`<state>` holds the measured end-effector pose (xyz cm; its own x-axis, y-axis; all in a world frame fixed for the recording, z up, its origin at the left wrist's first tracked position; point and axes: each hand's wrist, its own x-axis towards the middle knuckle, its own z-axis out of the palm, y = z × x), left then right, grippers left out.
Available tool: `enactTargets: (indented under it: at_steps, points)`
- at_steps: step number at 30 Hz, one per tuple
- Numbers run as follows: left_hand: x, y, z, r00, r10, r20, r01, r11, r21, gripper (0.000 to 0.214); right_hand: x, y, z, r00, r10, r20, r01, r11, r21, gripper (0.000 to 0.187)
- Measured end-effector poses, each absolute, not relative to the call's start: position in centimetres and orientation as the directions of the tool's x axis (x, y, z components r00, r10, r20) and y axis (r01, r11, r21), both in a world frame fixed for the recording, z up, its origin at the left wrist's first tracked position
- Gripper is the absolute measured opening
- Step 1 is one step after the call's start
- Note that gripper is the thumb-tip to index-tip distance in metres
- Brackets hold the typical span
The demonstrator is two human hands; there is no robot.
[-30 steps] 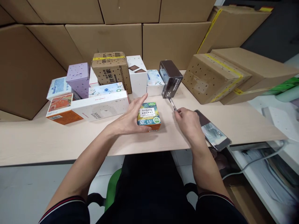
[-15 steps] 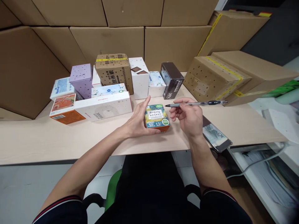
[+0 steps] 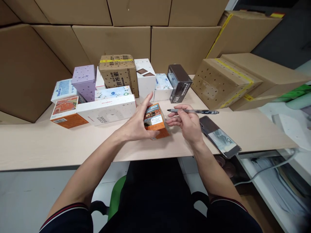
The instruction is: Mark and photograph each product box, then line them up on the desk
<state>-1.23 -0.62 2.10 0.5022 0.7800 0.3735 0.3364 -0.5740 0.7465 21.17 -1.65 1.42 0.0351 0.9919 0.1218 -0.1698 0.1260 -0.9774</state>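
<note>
A small colourful snack box (image 3: 155,119) stands tipped on the light wooden table (image 3: 48,145), its orange side facing me. My left hand (image 3: 137,121) grips it from the left, thumb low and fingers raised behind it. To the right of the box, my right hand (image 3: 186,123) pinches a grey pen (image 3: 194,111). The pen lies level, its tip pointing left towards the box.
A phone (image 3: 220,136) lies at the table's right front edge. Several small boxes, among them a long white box (image 3: 107,110), a purple box (image 3: 84,81) and a dark box (image 3: 179,82), line the back. Large cardboard cartons (image 3: 225,81) stand behind and to the right.
My left hand has tipped the snack box, so its orange side now shows instead of the green top. My right hand lifted the pen off the table and turned it level.
</note>
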Motion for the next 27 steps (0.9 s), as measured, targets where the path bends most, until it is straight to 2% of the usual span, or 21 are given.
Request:
enactTargets:
  at_steps: [6, 11, 14, 20, 27]
  points:
    - [-1.0, -0.6, 2.1, 0.545, 0.73, 0.413, 0.366, -0.65, 0.666, 0.129, 20.9, -1.5, 1.4, 0.138, 0.961, 0.24, -0.196, 0.264, -0.945, 0.031]
    - [-0.5, -0.7, 1.8, 0.571, 0.728, 0.379, 0.382, -0.644, 0.663, 0.131, 20.8, -1.1, 2.3, 0.09, 0.958, 0.271, -0.214, 0.284, -0.935, 0.029]
    - [-0.2, -0.7, 1.2, 0.518, 0.765, 0.383, 0.389, -0.61, 0.691, 0.138, 20.1, -1.2, 2.9, 0.065, 0.955, 0.29, -0.139, 0.296, -0.945, 0.028]
    - [0.4, -0.7, 0.3, 0.481, 0.777, 0.407, 0.358, -0.598, 0.718, 0.14, 19.0, -0.4, 3.3, -0.04, 0.925, 0.378, 0.14, 0.38, -0.914, 0.018]
    - [0.5, -0.9, 0.7, 0.492, 0.787, 0.372, 0.372, -0.576, 0.727, 0.14, 19.0, 0.0, 2.6, -0.021, 0.912, 0.41, 0.186, 0.406, -0.895, 0.017]
